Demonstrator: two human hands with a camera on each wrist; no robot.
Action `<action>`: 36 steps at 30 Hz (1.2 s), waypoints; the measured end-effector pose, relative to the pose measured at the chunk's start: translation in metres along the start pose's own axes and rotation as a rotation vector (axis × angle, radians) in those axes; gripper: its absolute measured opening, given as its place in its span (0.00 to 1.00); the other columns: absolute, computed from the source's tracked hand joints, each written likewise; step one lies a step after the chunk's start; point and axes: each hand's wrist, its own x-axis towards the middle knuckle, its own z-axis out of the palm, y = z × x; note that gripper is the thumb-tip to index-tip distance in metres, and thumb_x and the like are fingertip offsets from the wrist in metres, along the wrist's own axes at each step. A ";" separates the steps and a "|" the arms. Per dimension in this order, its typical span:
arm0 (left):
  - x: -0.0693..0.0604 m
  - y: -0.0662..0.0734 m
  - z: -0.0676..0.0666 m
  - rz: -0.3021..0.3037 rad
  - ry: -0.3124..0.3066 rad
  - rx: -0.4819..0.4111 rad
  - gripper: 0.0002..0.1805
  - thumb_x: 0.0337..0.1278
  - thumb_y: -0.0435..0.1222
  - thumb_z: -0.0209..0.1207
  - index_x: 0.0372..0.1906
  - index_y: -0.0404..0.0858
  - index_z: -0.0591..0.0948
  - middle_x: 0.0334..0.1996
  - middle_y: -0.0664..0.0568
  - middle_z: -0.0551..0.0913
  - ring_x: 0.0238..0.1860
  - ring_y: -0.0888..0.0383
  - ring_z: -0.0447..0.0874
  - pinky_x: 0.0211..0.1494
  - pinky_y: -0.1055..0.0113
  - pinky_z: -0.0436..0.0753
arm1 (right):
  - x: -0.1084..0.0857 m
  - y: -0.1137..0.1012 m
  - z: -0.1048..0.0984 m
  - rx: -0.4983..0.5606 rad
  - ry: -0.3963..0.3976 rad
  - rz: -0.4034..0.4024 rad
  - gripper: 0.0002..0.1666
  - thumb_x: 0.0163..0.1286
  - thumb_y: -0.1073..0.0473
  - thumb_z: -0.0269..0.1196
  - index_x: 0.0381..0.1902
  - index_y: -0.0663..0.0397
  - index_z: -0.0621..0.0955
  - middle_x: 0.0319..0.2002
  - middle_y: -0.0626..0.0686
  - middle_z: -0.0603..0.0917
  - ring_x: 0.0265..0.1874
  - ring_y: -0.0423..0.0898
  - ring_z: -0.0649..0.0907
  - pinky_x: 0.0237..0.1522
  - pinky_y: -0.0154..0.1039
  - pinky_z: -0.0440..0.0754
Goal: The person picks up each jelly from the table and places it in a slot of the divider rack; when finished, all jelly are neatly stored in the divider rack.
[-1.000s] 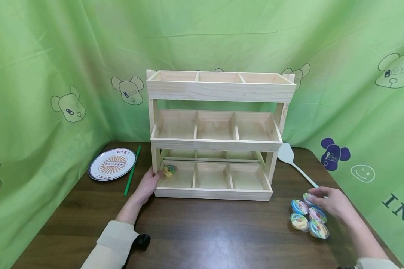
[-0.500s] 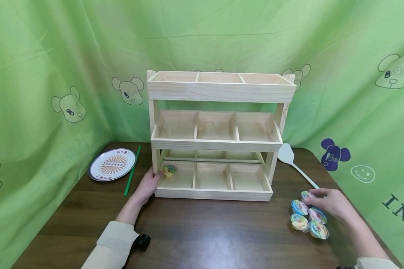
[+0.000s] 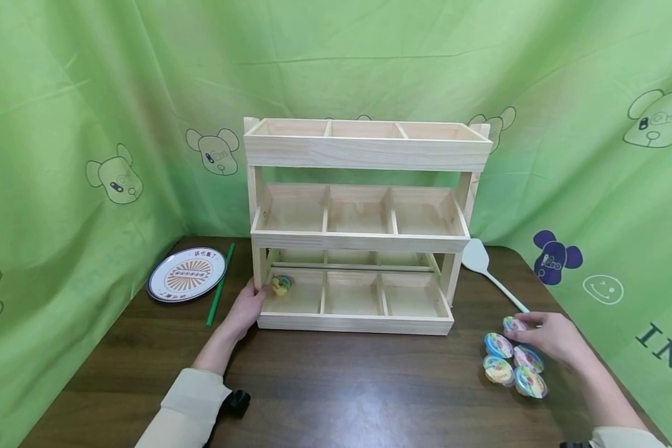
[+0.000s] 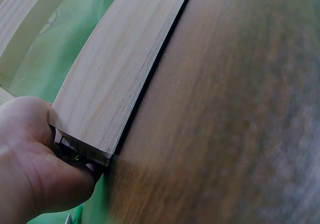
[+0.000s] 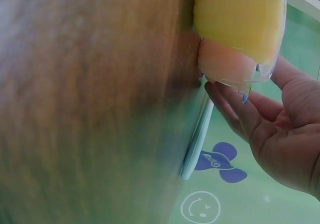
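A three-tier wooden rack (image 3: pixel 359 239) with divided trays stands upright on the table. My left hand (image 3: pixel 247 306) grips the left end of its bottom tray; the left wrist view has the same hand (image 4: pixel 35 159) against the tray's end, fingertips hidden. One small jelly cup (image 3: pixel 281 285) lies in the bottom tray's left compartment. On the right, my right hand (image 3: pixel 551 339) pinches a jelly cup (image 3: pixel 514 324) at the back of a cluster of several cups (image 3: pixel 498 345). A yellow jelly cup (image 5: pixel 240 19) fills the top of the right wrist view and partly covers the fingers.
A round patterned plate (image 3: pixel 187 274) and a green stick (image 3: pixel 221 285) lie left of the rack. At right, a white long-handled spatula-shaped tool (image 3: pixel 476 255) reaches toward my right hand. Green printed cloth (image 3: pixel 364 56) encloses the wooden table (image 3: pixel 358 379).
The back cup and my right fingertips have shifted a little left, then slightly back right. The left hand and the rack stay still.
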 end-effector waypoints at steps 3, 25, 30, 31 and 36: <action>0.000 -0.001 0.000 -0.003 -0.006 -0.001 0.33 0.81 0.36 0.41 0.79 0.28 0.46 0.77 0.30 0.51 0.76 0.38 0.49 0.77 0.43 0.50 | 0.000 0.000 -0.002 -0.007 0.031 -0.010 0.41 0.60 0.44 0.75 0.57 0.75 0.79 0.42 0.72 0.85 0.39 0.63 0.83 0.37 0.55 0.79; -0.003 0.003 -0.001 -0.006 -0.015 -0.016 0.33 0.80 0.37 0.42 0.79 0.29 0.46 0.77 0.30 0.51 0.76 0.37 0.48 0.76 0.42 0.49 | -0.016 -0.086 -0.014 0.059 0.090 -0.176 0.35 0.59 0.48 0.76 0.57 0.66 0.83 0.38 0.56 0.89 0.36 0.48 0.85 0.35 0.38 0.79; 0.000 -0.003 -0.001 -0.003 -0.010 -0.011 0.33 0.80 0.37 0.42 0.79 0.29 0.47 0.77 0.30 0.52 0.76 0.37 0.48 0.77 0.42 0.50 | -0.014 -0.102 -0.011 0.067 0.083 -0.210 0.33 0.59 0.47 0.76 0.57 0.62 0.84 0.40 0.54 0.88 0.37 0.47 0.84 0.35 0.37 0.80; 0.000 -0.003 -0.001 -0.004 -0.010 -0.011 0.33 0.80 0.37 0.42 0.79 0.29 0.47 0.77 0.30 0.52 0.76 0.37 0.48 0.76 0.42 0.50 | -0.014 -0.104 -0.011 0.066 0.083 -0.216 0.33 0.60 0.46 0.75 0.57 0.61 0.84 0.40 0.54 0.88 0.38 0.47 0.84 0.36 0.38 0.80; 0.003 -0.004 0.000 -0.013 -0.009 -0.013 0.33 0.81 0.37 0.42 0.80 0.30 0.46 0.77 0.31 0.51 0.77 0.39 0.49 0.76 0.43 0.51 | -0.008 -0.117 -0.007 0.058 0.089 -0.255 0.31 0.60 0.46 0.75 0.56 0.59 0.85 0.40 0.52 0.89 0.38 0.46 0.85 0.38 0.40 0.81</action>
